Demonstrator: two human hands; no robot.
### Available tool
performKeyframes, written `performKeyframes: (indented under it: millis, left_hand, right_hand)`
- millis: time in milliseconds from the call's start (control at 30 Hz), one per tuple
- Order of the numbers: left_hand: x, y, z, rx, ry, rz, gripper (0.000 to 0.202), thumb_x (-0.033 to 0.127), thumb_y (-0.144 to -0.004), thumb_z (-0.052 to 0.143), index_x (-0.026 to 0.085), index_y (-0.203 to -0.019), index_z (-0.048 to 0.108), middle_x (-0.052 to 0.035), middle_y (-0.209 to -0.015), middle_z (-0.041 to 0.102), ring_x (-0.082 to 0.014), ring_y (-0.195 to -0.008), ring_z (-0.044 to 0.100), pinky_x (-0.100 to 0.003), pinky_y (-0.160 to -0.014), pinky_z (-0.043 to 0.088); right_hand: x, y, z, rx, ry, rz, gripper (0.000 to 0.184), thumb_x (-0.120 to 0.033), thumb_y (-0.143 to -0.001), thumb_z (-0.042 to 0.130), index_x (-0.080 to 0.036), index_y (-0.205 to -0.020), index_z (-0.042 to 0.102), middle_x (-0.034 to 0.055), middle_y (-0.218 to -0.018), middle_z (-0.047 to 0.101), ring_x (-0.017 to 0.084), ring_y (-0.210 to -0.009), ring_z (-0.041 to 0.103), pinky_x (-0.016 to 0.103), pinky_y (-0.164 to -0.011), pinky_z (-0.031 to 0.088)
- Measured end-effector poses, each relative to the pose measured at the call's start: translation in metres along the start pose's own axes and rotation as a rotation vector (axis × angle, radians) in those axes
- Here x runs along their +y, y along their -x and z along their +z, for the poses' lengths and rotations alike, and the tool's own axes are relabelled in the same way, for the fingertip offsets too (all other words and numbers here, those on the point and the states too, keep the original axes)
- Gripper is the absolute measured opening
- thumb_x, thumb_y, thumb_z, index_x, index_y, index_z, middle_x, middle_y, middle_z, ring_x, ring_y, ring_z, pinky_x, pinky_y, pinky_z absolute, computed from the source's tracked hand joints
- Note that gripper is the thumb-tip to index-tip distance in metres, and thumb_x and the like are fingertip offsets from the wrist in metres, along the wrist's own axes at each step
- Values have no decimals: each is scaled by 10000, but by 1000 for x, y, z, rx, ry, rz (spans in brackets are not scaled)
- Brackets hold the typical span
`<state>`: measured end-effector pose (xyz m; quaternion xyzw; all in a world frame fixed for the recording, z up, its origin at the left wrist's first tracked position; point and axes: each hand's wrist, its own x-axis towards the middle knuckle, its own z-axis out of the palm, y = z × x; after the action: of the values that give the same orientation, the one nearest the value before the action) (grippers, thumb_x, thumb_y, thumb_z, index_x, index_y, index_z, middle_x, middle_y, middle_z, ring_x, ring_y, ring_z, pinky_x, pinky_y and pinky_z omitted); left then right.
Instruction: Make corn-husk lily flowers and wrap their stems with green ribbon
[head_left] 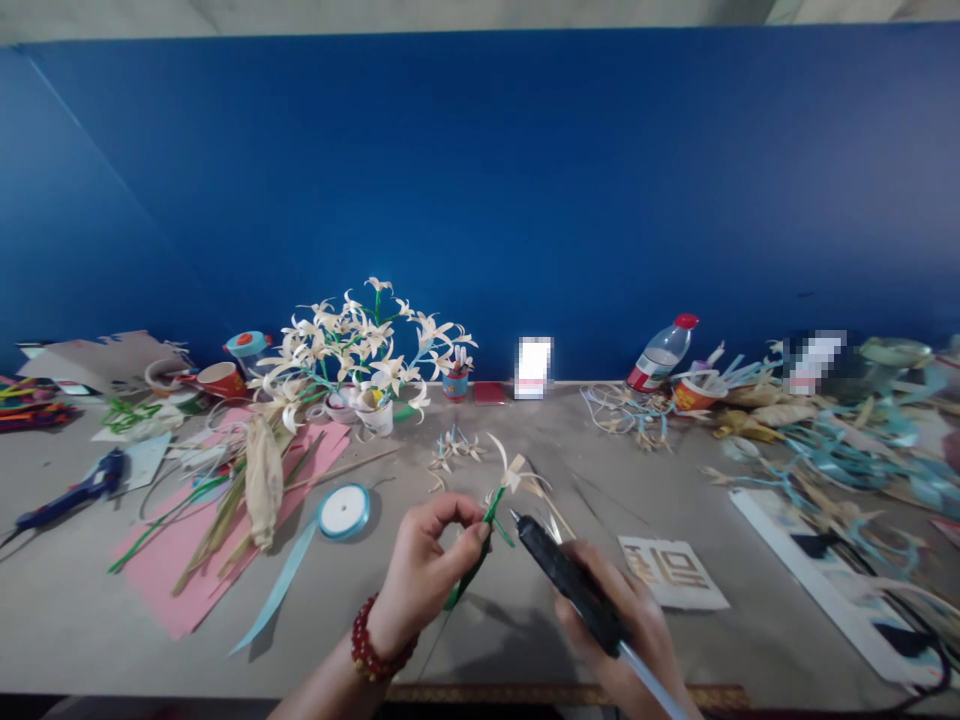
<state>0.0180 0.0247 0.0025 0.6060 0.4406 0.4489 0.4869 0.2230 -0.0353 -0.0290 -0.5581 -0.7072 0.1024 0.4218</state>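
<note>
In the head view, my left hand pinches the green stem of a handmade flower with pale curved petals. A red bead bracelet circles that wrist. My right hand is wrapped round a black hot glue gun, and a whitish glue stick comes out of its rear end. The gun's nozzle points up and left, close beside the green stem; whether it touches cannot be made out. A roll of light blue ribbon lies left of my left hand.
White cups with pale handmade flowers stand at the back. Pink paper with dried husks lies left, near a blue glue gun. To the right are a power strip, a bottle and tangled blue strips.
</note>
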Motion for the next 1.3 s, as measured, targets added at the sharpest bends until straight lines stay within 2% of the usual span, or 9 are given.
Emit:
performKeyframes:
  millis: [233, 467, 733, 867, 967, 1033, 1100, 1200, 1300]
  left_hand:
    - [-6, 3, -3, 28, 26, -10, 133, 252, -832, 606, 167, -729, 607, -15, -666, 605, -140, -645, 515, -239, -628, 419]
    - [-16, 6, -11, 27, 34, -35, 180, 309, -860, 632, 157, -763, 636, -9, -670, 587, -133, -631, 503, -225, -598, 410]
    - [-14, 3, -8, 23, 57, -37, 181, 312, -840, 648, 157, -747, 644, -16, -676, 605, -135, -629, 517, -217, -578, 412]
    - [-11, 2, -7, 53, 59, -29, 167, 284, -819, 651, 162, -708, 627, -3, -639, 583, -129, -606, 506, -214, -575, 407]
    - [-12, 2, -7, 57, 60, -27, 157, 267, -822, 647, 164, -706, 626, -12, -647, 610, -134, -615, 523, -218, -590, 418]
    - [-12, 1, -7, 57, 60, -18, 154, 257, -825, 645, 162, -704, 629, -20, -656, 624, -140, -632, 539, -223, -607, 431]
    - [-12, 1, -6, 60, 67, -13, 142, 250, -820, 650, 160, -712, 633, -26, -663, 631, -145, -644, 549, -228, -621, 440]
    - [-10, 1, -4, 63, 80, -21, 135, 258, -811, 657, 162, -720, 629, -25, -665, 627, -147, -643, 549, -233, -621, 445]
    - [-7, 3, -5, 53, 78, -30, 150, 270, -821, 646, 164, -717, 622, -18, -665, 609, -140, -630, 528, -226, -595, 434]
  right_hand:
    - [59, 17, -12, 48, 281, 48, 186, -348, -892, 539, -252, -1048, 570, 55, -882, 718, 240, -766, 701, 307, -669, 542]
    - [137, 47, -58, -24, 640, 357, 320, -242, -798, 478, -192, -1107, 547, 136, -1052, 680, 289, -796, 692, 376, -646, 523]
    - [180, 70, -72, -21, 617, 423, 326, -376, -826, 456, -199, -1071, 580, 127, -993, 646, 322, -909, 677, 446, -796, 534]
    - [196, 67, -82, -58, 572, 421, 417, -456, -782, 485, -175, -1067, 603, 173, -1038, 674, 368, -950, 682, 492, -830, 535]
    - [178, 53, -82, -8, 634, 386, 424, -486, -791, 481, -179, -1045, 627, 184, -1061, 686, 403, -929, 682, 547, -820, 528]
    - [144, 40, -70, 99, 540, 333, 376, -461, -864, 454, -186, -1050, 632, 166, -1056, 692, 364, -905, 690, 519, -816, 543]
    - [97, 25, -50, 156, 284, 257, 321, -460, -895, 512, -217, -1050, 652, 126, -1067, 706, 309, -933, 695, 423, -784, 577]
    - [28, 3, -11, 15, -132, 112, 225, -365, -920, 562, -234, -1068, 669, 82, -1059, 731, 242, -945, 707, 331, -815, 578]
    - [-17, -14, 21, -58, -447, 98, 176, -309, -946, 548, -218, -1033, 671, 85, -1025, 726, 223, -947, 697, 316, -834, 568]
